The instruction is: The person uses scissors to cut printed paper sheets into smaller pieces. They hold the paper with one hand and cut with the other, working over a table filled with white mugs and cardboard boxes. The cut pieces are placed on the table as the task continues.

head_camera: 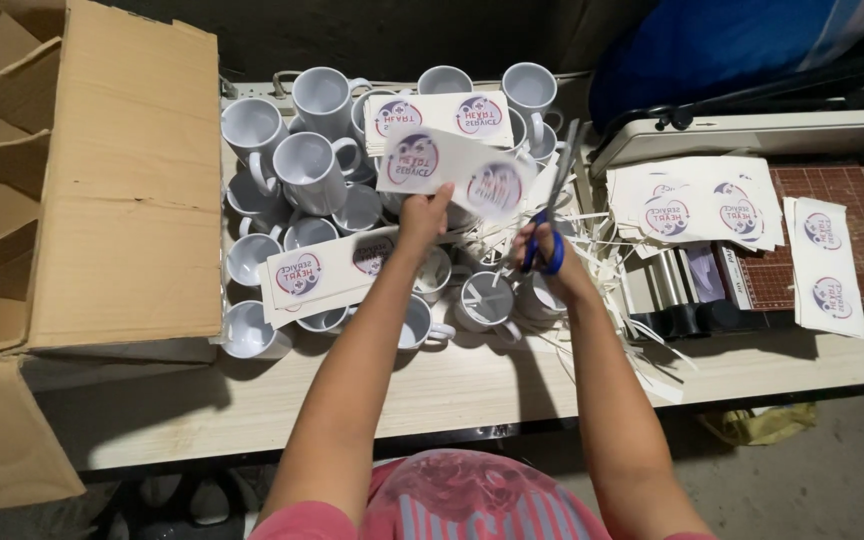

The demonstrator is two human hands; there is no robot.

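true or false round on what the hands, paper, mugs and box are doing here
1. The left hand holds a printed paper sheet above the mugs. True.
2. The right hand holds a marker pen. False: it holds blue-handled scissors.
3. The white mugs stand on the table. True.
4. The cardboard box sits to the right of the mugs. False: it is on their left.
5. The stacks of cut prints lie on the floor. False: they rest on equipment at the right of the table.
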